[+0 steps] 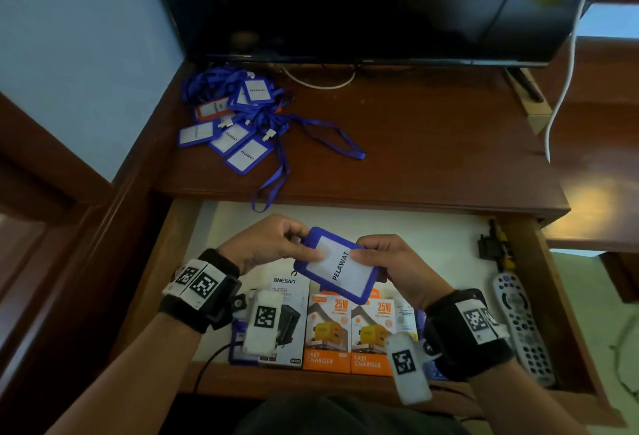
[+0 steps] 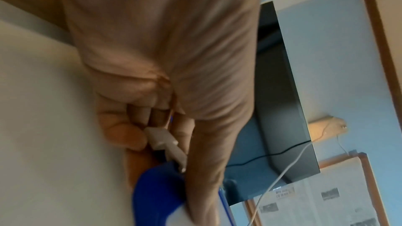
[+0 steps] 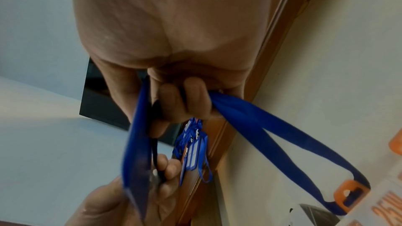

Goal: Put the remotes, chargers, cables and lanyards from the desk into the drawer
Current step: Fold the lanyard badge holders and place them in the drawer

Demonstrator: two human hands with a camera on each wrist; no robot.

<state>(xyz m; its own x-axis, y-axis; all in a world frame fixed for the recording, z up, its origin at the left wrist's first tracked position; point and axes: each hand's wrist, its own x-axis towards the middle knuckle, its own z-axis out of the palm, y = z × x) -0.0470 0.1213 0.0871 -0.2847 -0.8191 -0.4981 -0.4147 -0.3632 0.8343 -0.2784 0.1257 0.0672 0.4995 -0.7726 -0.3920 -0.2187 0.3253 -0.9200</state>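
Together, both hands hold one blue badge holder (image 1: 337, 266) over the open drawer (image 1: 539, 299), its white card reading "PELAWAT" facing up. The left hand (image 1: 273, 244) pinches the holder's far-left corner, thumb pressed on the card face and fingers curled underneath; the left wrist view shows those curled fingers also closing round the white plastic clip (image 2: 165, 142) at the holder's top edge. The right hand (image 1: 397, 265) pinches the right edge, thumb on top, and the right wrist view shows its lower fingers (image 3: 195, 99) curled round the blue lanyard strap (image 3: 282, 143), which loops down from the fist toward the boxes below. Both wrists sit low over the drawer's front, palms turned inward toward each other. Under the hands, along the drawer's front, stand a white ONESAM charger box (image 1: 288, 296) and two orange 25W fast charger boxes (image 1: 345, 334) side by side. A grey remote (image 1: 522, 324) lies along the drawer's right wall, with a black adapter (image 1: 489, 244) beyond it. On the desk (image 1: 432, 144), a tangle of blue lanyards (image 1: 238, 116) with badge holders rests at the left, in front of the television (image 1: 363, 2), one strap hanging over the desk edge.
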